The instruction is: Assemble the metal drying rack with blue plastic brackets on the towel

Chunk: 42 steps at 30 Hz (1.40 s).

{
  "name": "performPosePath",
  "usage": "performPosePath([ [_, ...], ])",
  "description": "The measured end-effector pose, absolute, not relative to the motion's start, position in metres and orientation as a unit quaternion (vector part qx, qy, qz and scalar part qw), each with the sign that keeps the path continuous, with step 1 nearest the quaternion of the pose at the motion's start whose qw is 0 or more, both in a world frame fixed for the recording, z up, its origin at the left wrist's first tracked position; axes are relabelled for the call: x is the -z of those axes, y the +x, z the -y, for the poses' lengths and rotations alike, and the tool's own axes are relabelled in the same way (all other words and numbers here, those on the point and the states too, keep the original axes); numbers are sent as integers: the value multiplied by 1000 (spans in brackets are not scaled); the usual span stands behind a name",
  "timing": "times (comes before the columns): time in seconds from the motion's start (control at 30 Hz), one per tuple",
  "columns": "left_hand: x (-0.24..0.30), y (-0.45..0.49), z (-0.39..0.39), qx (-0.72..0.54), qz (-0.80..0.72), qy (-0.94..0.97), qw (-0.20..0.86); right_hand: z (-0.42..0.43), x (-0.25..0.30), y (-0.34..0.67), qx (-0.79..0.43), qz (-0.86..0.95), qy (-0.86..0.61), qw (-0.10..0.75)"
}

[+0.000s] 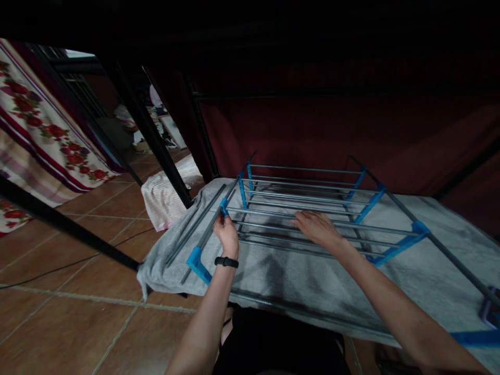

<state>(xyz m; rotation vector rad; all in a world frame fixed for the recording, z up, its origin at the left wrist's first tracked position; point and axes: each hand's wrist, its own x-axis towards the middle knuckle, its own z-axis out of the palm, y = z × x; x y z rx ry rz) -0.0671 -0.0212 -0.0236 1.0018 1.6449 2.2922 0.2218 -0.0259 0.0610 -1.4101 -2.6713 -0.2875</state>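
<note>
A rack of grey metal tubes with blue plastic joints lies on a grey cloth-covered bed. My left hand, a black band at its wrist, has its fingers closed around the left side tube, just below a blue joint. My right hand is curled over one of the long cross tubes near the middle; its fingertips are partly hidden. At the near left a blue corner piece sits on the end of the side tube. Loose grey tubes lie left of the rack.
Black bed posts stand at the left, and a dark red curtain hangs behind. A dark object with a purple edge lies at the far right. A striped cloth and a black cable are near the tiled floor.
</note>
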Motion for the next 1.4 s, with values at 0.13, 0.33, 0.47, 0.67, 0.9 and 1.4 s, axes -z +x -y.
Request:
performPosePath([
  [0.13,25,-69,20,-754,-563,333,63,26,-60,222,97,879,-463,55],
  [0.33,25,-67,22,-748,-566,342,53,26,-60,223,94,880,-462,54],
  [0.47,26,-67,23,-744,-577,331,60,25,-61,224,90,881,-461,50],
  [0.67,25,-67,22,-749,-574,327,61,24,-61,225,77,878,-470,37],
  [0.9,21,-65,23,-755,-575,310,56,26,-64,224,65,879,-471,34],
  [1.4,24,-66,24,-746,-575,334,26,24,-65,223,35,878,-475,35],
])
